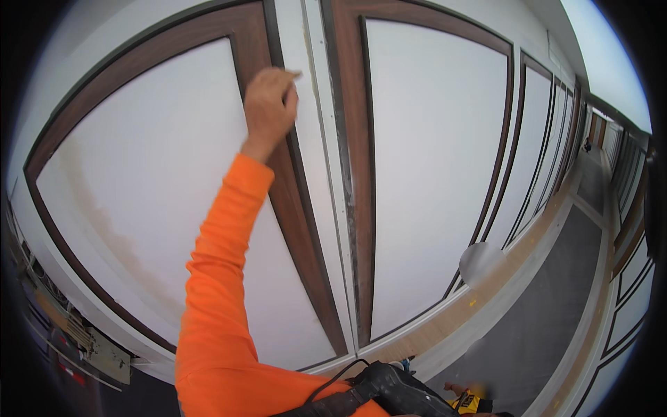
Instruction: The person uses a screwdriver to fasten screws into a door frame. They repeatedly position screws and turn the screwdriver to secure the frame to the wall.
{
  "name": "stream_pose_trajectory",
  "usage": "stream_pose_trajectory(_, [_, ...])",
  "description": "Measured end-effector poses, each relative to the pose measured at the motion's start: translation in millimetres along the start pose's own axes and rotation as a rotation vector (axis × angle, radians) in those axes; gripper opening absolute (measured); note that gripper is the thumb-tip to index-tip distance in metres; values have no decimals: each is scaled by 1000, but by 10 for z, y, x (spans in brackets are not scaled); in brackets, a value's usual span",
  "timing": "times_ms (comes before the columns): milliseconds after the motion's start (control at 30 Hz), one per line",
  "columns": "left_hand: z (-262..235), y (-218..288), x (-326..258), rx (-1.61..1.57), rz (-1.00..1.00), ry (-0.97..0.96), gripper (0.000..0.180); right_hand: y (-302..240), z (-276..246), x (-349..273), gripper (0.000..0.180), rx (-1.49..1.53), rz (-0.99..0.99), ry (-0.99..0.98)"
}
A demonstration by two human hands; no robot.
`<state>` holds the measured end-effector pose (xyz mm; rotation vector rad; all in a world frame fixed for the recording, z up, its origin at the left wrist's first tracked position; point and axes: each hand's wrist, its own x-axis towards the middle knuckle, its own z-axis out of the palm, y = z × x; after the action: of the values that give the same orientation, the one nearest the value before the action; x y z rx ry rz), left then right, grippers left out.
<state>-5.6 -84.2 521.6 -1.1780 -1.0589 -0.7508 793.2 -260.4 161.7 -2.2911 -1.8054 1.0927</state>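
Observation:
My left hand (269,104) is raised on an orange sleeve (222,278) against a wall of white panels (153,181) framed in brown wood trim (299,208). Its fingers are curled closed, with one tip pressed at the pale vertical strip (326,174) between two panels; I cannot see anything held in it. Low at the right, only a small blurred part of my right hand (455,387) shows, beside a yellow-and-black tool (474,402). A black power tool (392,390) with a cable hangs at my waist.
A long corridor runs off to the right, with a grey floor (556,299) and a wood-coloured strip (486,292) along the wall's foot. A round grey disc (481,263) sits near that strip. Metal hardware (104,354) shows at the lower left.

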Motion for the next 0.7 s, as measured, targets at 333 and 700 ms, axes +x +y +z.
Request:
stream_pose_trajectory(333, [657,-782,1122,374,68,-12,51,-85,48,-123,41,44,-17,117])
stream_pose_trajectory(700, [1025,-693,1118,439,109,-226,61,-993,-239,-128,37,-30,-172,311])
